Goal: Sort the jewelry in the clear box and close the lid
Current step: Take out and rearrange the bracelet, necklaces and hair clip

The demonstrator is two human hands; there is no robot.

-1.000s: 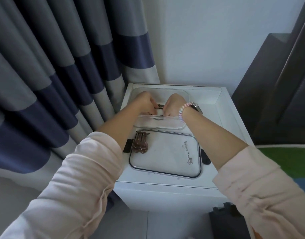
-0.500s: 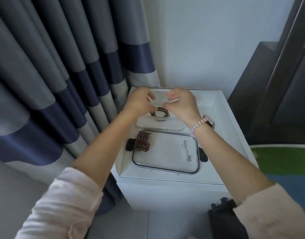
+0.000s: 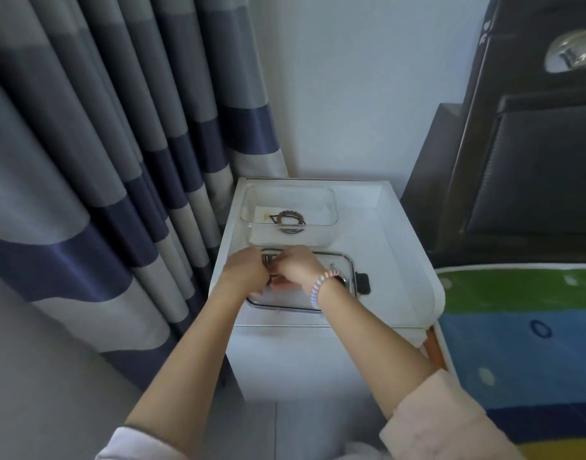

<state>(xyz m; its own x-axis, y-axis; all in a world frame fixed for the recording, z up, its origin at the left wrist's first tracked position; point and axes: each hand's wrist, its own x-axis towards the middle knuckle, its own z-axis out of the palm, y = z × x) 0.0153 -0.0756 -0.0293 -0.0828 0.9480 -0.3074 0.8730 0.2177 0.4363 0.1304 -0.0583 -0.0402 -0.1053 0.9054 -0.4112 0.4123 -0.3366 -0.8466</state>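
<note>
both hands (image 3: 270, 275) pinch a small item over the lid (image 3: 334, 293); likely next: into the clear box (image 3: 321, 200).

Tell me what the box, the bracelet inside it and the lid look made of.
Clear box: transparent, glossy, likely plastic; the white surface shows through. Bracelet: dark brown matte beads, possibly wood. Lid: clear panel, dark rim with black latch, probably plastic.

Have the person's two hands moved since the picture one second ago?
Yes. Both the left hand and right hand came toward the person, from over the clear plastic box to the dark-rimmed clear lid lying nearer.
</note>
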